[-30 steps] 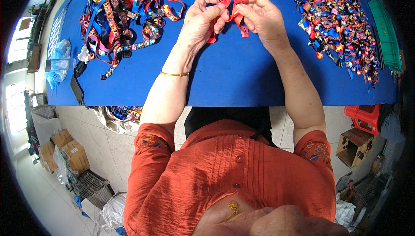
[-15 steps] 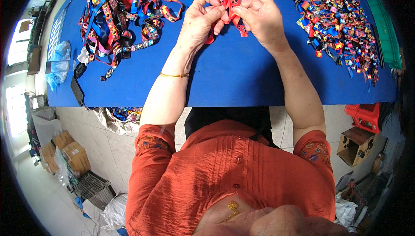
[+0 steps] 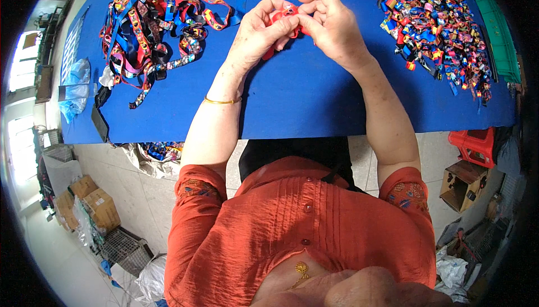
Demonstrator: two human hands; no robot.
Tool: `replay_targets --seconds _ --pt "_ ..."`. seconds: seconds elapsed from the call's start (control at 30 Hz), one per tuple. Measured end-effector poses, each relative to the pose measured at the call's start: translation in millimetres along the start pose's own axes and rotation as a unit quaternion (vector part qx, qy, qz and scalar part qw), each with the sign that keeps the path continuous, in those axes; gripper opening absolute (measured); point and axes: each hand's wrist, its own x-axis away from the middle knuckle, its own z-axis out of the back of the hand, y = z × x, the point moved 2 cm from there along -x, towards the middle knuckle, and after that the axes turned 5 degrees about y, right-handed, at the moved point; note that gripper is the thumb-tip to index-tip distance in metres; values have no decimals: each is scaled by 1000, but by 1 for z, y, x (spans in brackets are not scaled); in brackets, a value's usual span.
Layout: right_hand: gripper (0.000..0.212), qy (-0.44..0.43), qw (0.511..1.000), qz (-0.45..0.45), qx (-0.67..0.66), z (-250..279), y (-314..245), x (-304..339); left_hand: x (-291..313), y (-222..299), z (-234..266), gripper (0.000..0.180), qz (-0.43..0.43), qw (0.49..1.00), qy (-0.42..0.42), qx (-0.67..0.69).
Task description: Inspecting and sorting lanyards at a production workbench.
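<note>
Both my hands are raised close together over the far middle of the blue table (image 3: 303, 99). Between them is a red printed strap (image 3: 289, 11), folded and bunched up. My left hand (image 3: 259, 33) pinches it between thumb and fingers, and a red end hangs below that hand. The thumb and forefinger of my right hand (image 3: 335, 28) close on the strap's other side, with the remaining fingers curled. My fingers hide much of how the strap is folded.
Loose patterned straps (image 3: 140, 32) lie tangled on the table's left. A wide heap of small colourful folded straps (image 3: 432, 32) covers the right, beside a green basket (image 3: 497, 34). Blue plastic bags (image 3: 76, 88) rest at the left edge. A red stool (image 3: 474, 144) stands at the right.
My hands have drawn closer together. The strap is more bunched between my fingers, and the end that hung below my right hand is now mostly hidden.
</note>
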Motion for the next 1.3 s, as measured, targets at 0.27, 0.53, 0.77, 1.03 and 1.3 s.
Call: replay_targets --seconds 0.27,0.53,0.77,1.03,1.3 --pt "18 13 994 -83 -69 -1 -1 0 -5 -2 8 13 -30 994 28 101" --pt "9 -60 976 -125 -168 -2 5 -1 -3 0 4 11 -12 997 19 80" --pt "29 -80 957 -211 -183 3 7 -3 -3 3 4 13 -30 996 10 79" --pt "30 -104 932 -284 -200 -1 8 -2 0 -1 0 14 -18 998 0 53" --pt "27 36 971 -155 -179 -1 11 -5 0 -1 0 11 -2 999 -16 33"
